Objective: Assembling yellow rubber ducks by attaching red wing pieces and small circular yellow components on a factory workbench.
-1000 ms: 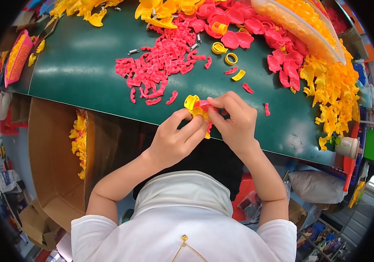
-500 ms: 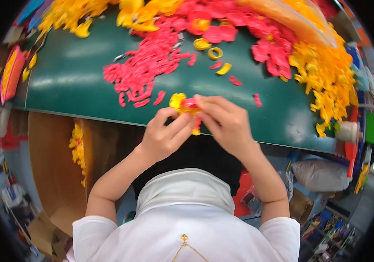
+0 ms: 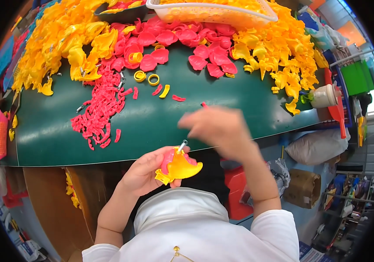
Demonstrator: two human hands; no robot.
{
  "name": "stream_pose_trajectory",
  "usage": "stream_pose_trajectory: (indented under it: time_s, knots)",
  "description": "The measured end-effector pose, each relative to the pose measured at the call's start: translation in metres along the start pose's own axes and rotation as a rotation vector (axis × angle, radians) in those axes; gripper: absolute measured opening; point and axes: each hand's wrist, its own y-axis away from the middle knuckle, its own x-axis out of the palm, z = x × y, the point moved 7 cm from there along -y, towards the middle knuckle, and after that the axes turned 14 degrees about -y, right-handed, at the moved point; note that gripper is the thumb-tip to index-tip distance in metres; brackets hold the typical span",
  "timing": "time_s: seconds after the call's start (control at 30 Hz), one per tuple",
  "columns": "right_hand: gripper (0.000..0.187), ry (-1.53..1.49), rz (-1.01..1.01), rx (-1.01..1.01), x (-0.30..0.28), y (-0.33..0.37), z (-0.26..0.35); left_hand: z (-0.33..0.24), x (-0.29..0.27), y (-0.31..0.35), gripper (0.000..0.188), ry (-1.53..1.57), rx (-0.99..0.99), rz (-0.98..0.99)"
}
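Observation:
My left hand (image 3: pixel 141 174) is closed around a yellow and pink plastic piece (image 3: pixel 183 167) with a curved, pointed end, in front of the table's near edge. A small silver metal cylinder, perhaps a spring (image 3: pixel 182 145), sticks up out of the top of that piece. To its right, apart from it and over the near part of the table, is my right hand (image 3: pixel 219 131); motion smears its fingers, so whether it holds anything is unclear. Beyond lie small curved pink strips (image 3: pixel 97 109) in a heap, and two yellow rings (image 3: pixel 153 79).
Yellow plastic shells (image 3: pixel 283 61) and pink petal-like shells (image 3: pixel 215 56) pile along the far side of the green table (image 3: pixel 152 118). A white basket (image 3: pixel 213 13) stands behind them. Below the table at left is a cardboard box (image 3: pixel 51 205); a white cup (image 3: pixel 325 96) sits at the right edge.
My right hand has come off the piece and moved away to the right. My left hand has lowered the piece towards me, and the silver cylinder now shows. The view has shifted.

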Motion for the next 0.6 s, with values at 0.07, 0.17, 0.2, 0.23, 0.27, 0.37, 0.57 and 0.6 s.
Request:
stream_pose_trajectory:
  time_s: [0.07,0.17,0.2,0.23,0.27,0.37,0.57,0.6]
  knots:
    - [0.016,0.161,-0.462,0.341,-0.075,0.018,-0.054,-0.004,0.003,-0.004,0.049,-0.026,0.033,-0.104]
    - [0.014,0.771,-0.543,0.305,-0.135,0.023,-0.101,-0.007,0.001,-0.008,0.049,-0.048,0.079,-0.205]
    - [0.014,0.772,-0.545,0.302,-0.141,0.018,-0.114,-0.006,0.001,-0.011,0.048,-0.006,0.096,-0.208]
    - [0.013,0.886,-0.46,0.211,-0.138,0.009,-0.119,-0.005,0.001,-0.012,0.047,0.036,0.111,-0.212]
    - [0.012,0.998,-0.372,0.12,-0.133,0.004,-0.121,-0.004,-0.001,-0.013,0.047,0.035,0.111,-0.21]
    - [0.013,1.035,-0.302,0.151,-0.137,0.004,-0.135,-0.007,-0.002,-0.014,0.044,0.081,0.161,-0.169]
    - [0.02,0.412,-0.497,0.258,-0.122,0.001,-0.086,-0.017,-0.01,-0.005,0.044,0.084,0.219,-0.196]
    - [0.02,0.409,-0.49,0.265,-0.117,0.007,-0.072,-0.02,-0.01,-0.006,0.044,0.065,0.246,-0.202]
